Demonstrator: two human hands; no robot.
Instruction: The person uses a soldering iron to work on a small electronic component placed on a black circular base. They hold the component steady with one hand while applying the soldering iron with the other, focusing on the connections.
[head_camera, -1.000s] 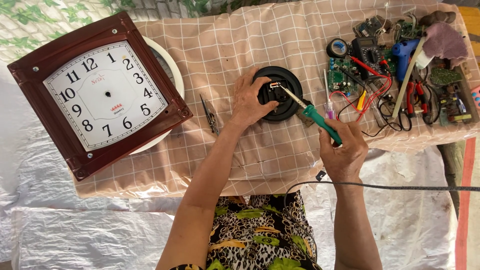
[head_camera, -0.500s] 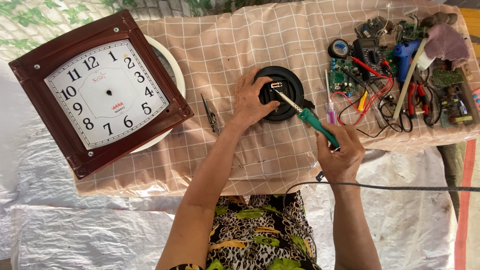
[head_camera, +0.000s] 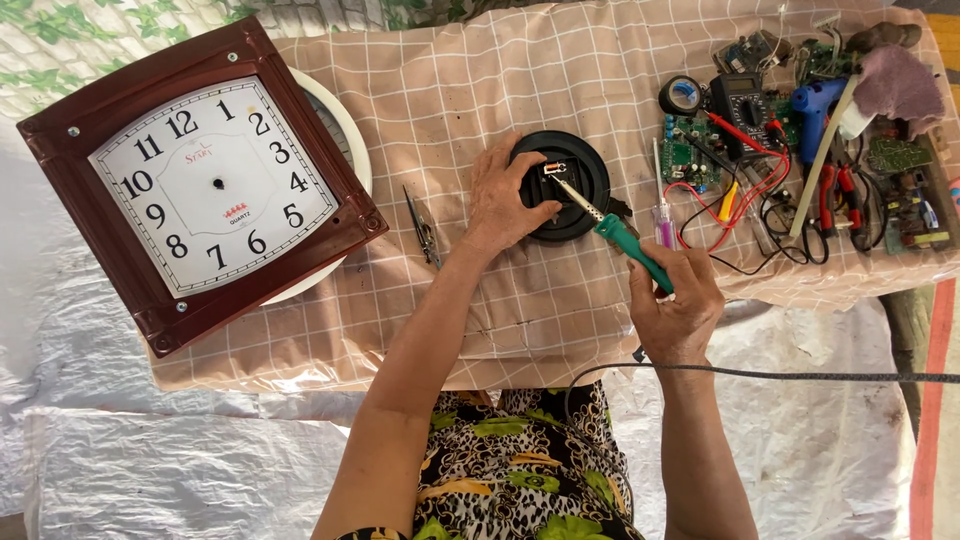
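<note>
At mid-bench, left hand (head_camera: 505, 200) lies spread on the black disc (head_camera: 560, 185); right hand (head_camera: 672, 305) grips a green iron (head_camera: 610, 230), tip seemingly touching it. A slip could burn fingers.

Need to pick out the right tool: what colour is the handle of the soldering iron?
Green, on the soldering iron in the right hand; head view shows it.
</note>
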